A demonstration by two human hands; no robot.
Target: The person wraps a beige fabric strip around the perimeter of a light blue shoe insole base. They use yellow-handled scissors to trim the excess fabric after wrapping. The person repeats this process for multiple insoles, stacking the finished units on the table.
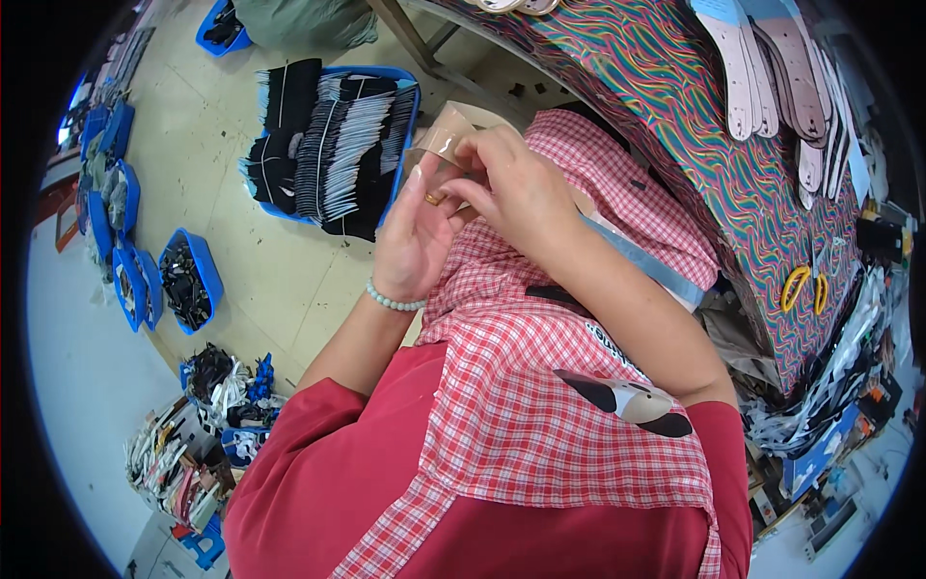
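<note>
A glossy beige strip, bent into a loop, is held up in front of my lap. My left hand, with a pale green bead bracelet at its wrist, grips the lower side of the strip, thumb up. My right hand closes on the strip from the other side, its fingertips curled in near my left fingers. A small gold-coloured spot shows between the hands; whether it is a ring or a fitting I cannot tell. A light blue-grey strip lies across my lap, partly behind my right forearm.
A blue crate with bundled black and pale strips stands on the floor ahead. At right is a table with a wavy patterned cloth, bearing pale pink straps and yellow-handled scissors. More blue bins stand at left.
</note>
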